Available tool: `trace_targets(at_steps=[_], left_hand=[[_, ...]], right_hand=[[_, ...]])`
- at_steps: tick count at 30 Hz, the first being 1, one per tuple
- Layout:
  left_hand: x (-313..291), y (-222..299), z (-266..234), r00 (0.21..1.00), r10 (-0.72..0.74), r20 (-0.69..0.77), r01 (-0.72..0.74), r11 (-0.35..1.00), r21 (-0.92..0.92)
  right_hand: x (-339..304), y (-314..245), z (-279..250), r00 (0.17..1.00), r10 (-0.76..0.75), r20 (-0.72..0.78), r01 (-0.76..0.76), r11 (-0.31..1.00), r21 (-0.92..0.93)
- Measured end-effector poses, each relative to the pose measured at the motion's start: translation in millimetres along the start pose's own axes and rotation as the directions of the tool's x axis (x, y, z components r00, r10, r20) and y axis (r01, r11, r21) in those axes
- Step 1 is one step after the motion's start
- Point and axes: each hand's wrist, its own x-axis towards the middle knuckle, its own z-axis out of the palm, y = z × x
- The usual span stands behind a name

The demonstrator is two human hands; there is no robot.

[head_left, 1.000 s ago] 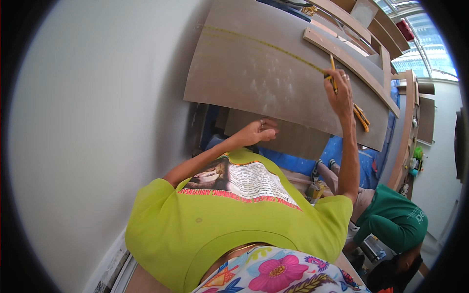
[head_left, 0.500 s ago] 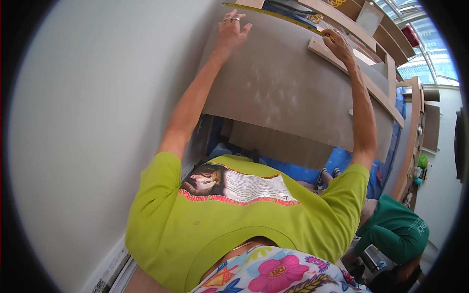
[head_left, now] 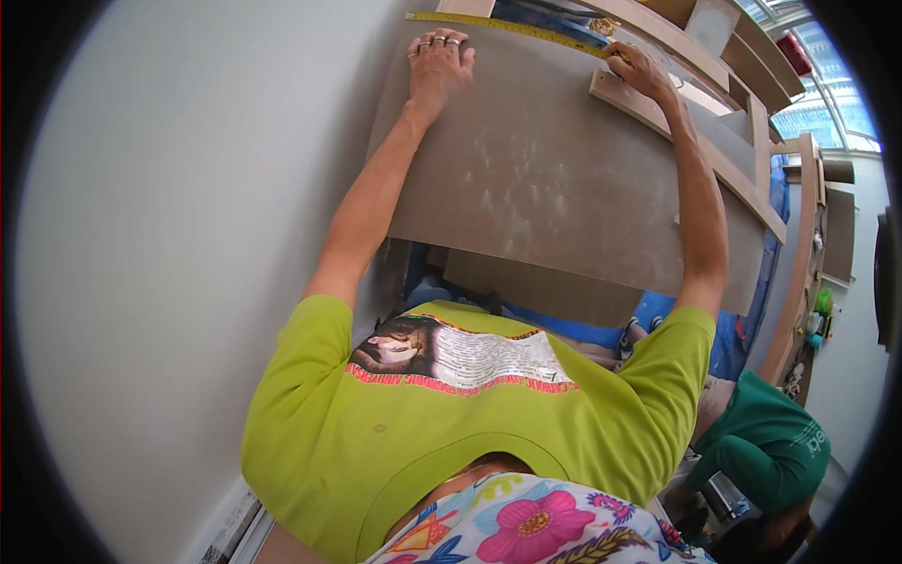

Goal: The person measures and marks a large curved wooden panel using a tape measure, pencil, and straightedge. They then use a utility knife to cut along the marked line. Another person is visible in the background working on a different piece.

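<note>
A large grey-brown board (head_left: 536, 150) with pale dusty smudges lies in front of me. Along its far edge stretches the yellow blade of a tape measure (head_left: 517, 27). My right hand (head_left: 641, 70) is closed around the tape's case, which the fingers mostly hide, at the board's far right. My left hand (head_left: 439, 75) rests palm down on the far left of the board, fingers extended and slightly bent, just below the blade's end. A light wood strip (head_left: 752, 199) runs along the board's right side, beneath my right forearm.
A pale wall (head_left: 207, 235) rises close on my left. Beyond the board are wooden frame pieces (head_left: 658, 33). A person in a green shirt (head_left: 766, 442) is bent low at the right. Blue sheeting (head_left: 728, 343) shows below the board, and small items line a ledge (head_left: 794, 301) farther right.
My left hand has moved slightly down and left, its spread fingers coming together on the board. My right hand has shifted a little left with the tape measure.
</note>
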Motion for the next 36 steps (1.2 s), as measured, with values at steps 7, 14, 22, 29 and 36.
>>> trace_targets(at_steps=[7, 14, 22, 29, 36], left_hand=[[28.7, -9.2, 1.2, 0.956, 0.053, -0.289, -0.03, 0.996, 0.083], [63.2, 0.9, 11.8, 0.904, 0.299, -0.305, -0.365, 0.913, -0.185], [142.9, 2.2, 57.1, 0.779, 0.491, 0.39, -0.313, 0.843, -0.437], [125.5, 0.9, 34.3, 0.764, 0.605, 0.225, -0.274, 0.62, -0.736], [109.0, 7.0, -27.0, 0.82, 0.449, 0.356, -0.038, 0.663, -0.748]], right_hand=[[-24.9, -15.6, 17.4, 0.981, -0.092, -0.169, 0.074, 0.991, -0.112], [-41.7, -31.5, 21.2, 0.975, -0.037, -0.221, 0.018, 0.996, -0.088], [-36.9, -51.2, 16.2, 0.959, -0.111, -0.262, 0.09, 0.992, -0.092], [-63.7, -78.5, 8.4, 0.955, -0.025, -0.294, -0.009, 0.994, -0.113], [-59.1, -99.6, -2.4, 0.935, -0.002, -0.354, -0.047, 0.991, -0.129]])
